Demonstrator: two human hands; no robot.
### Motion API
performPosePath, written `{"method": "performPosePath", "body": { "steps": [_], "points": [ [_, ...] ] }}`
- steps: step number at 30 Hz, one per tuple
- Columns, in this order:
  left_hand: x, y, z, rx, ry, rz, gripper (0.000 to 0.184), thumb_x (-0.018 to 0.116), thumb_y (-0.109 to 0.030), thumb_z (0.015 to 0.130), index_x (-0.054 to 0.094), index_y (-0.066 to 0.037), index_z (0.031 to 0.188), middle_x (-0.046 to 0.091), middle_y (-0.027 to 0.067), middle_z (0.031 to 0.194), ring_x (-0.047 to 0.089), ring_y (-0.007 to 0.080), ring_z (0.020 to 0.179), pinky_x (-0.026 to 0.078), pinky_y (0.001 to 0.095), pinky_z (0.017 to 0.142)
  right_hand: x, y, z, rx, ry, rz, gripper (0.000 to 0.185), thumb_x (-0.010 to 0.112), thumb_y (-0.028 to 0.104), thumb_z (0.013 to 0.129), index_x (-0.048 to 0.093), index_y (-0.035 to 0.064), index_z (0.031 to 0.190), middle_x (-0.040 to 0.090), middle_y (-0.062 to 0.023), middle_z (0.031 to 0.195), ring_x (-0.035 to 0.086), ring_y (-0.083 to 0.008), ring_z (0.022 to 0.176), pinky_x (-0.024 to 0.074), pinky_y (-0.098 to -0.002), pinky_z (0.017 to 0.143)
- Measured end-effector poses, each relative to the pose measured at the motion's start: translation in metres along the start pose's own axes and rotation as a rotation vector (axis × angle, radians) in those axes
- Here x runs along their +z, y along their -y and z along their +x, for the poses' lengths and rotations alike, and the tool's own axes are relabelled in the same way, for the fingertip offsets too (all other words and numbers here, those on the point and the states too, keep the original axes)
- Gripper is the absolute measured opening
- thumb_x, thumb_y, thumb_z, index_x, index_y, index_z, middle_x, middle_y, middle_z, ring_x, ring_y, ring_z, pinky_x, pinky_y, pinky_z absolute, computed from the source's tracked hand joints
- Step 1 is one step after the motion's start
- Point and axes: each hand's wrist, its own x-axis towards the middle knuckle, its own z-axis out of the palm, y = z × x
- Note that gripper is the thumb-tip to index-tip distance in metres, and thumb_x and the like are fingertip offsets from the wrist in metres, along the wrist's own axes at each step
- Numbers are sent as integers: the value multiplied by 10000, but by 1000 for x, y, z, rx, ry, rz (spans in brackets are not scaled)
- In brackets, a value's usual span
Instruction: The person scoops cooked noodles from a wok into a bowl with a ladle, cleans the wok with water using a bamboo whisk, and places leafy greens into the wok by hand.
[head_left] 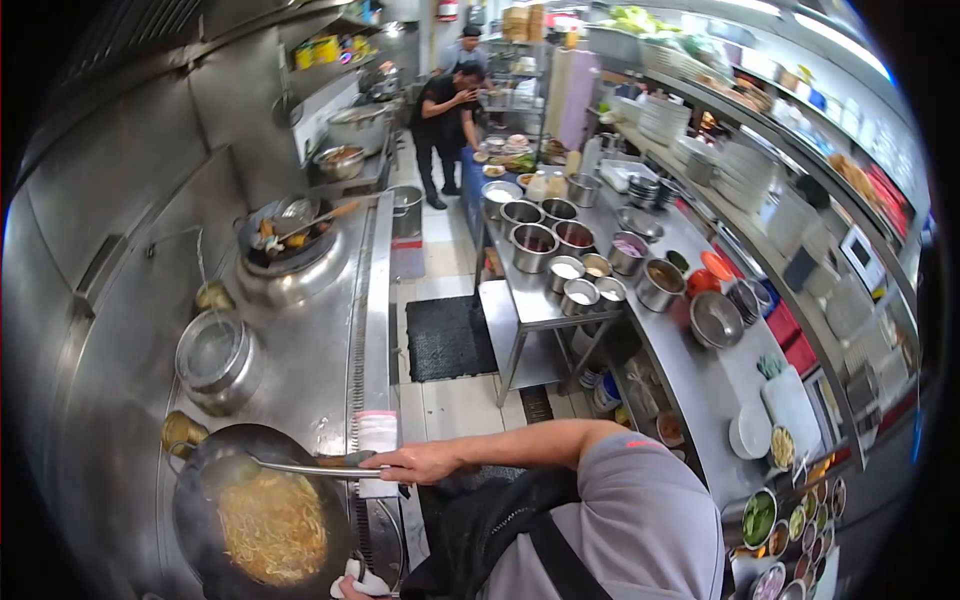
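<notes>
My right hand (408, 464) is closed around the long handle of a metal ladle (315, 469). The ladle's bowl rests inside a large dark wok (335, 510), toward its far side. Noodles in a yellowish broth (272, 530) fill the wok's lower middle, and steam blurs its upper part. At the bottom edge my left hand (352, 590), mostly cut off, grips a folded white cloth (368, 581) against the wok's near rim. Whether a handle lies under the cloth is hidden. Another folded cloth (377, 432) lies on the stove edge by my right hand.
A second wok (262, 262) with a skimmer and food sits farther along the steel stove (300, 370). A covered pot (213, 352) stands between. Across the aisle, several seasoning pots (535, 245) crowd a steel table. A person in black (450, 120) leans over its far end.
</notes>
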Motion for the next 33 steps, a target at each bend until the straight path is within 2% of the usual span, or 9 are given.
{"method": "performPosePath", "body": {
  "steps": [2,3,5,11,20,22,25,30,33],
  "points": [
    [5,-12,-12,-95,-9,178,153,609,-185,880,594,-34,900,567,54,854,592,220,777,514,369,674,-3,24,-34,431,96,522,540,475,306,1083,337,79,1552,599,-88,799,615,-171,594,535,-321,567],
    [8,-10,-18,-104,40,188,154,609,-185,880,595,-34,903,569,54,856,594,220,779,515,370,675,-4,37,-54,422,72,502,540,475,306,1083,337,79,1552,599,-88,799,615,-171,594,535,-321,567],
    [22,-10,-32,-128,132,220,156,610,-185,880,597,-32,909,573,56,860,597,221,783,516,371,676,1,65,-98,536,-93,771,594,526,331,1067,307,112,1573,428,26,661,419,-45,437,377,-227,384],
    [51,18,-76,-234,447,341,164,611,-184,880,603,-27,927,586,59,871,607,225,793,522,373,681,8,113,-247,602,-428,1091,679,583,254,1041,222,161,1609,430,26,695,388,-31,439,357,-213,380],
    [106,89,-149,-453,957,580,179,614,-182,880,612,-19,953,604,65,887,622,231,809,529,378,687,64,223,-458,509,-1086,1049,680,592,182,1031,232,156,1606,437,18,713,365,-30,467,329,-213,412],
    [115,140,-114,-450,1179,594,334,656,-232,869,631,30,1076,658,93,975,646,250,881,535,386,753,86,250,-491,529,-1278,1029,682,606,178,1021,247,159,1600,437,17,705,371,-34,473,345,-223,424],
    [142,146,-192,-411,1118,454,29,547,-62,834,539,-43,854,616,102,792,672,249,697,578,360,620,119,284,-525,505,-1568,1002,685,643,169,995,290,147,1581,472,9,686,392,-51,459,366,-240,423],
    [174,180,-226,-503,1271,554,21,567,-70,844,559,-57,829,636,95,807,668,207,707,551,320,625,167,310,-553,561,-2013,812,694,663,149,972,308,113,1567,520,-12,668,445,-75,431,388,-255,401],
    [193,205,-233,-550,1337,626,72,562,-60,841,572,-49,911,656,103,857,696,239,792,588,369,729,191,309,-573,605,-2165,676,689,651,155,980,299,118,1570,514,-7,655,443,-80,418,390,-250,388]
  ]
}}
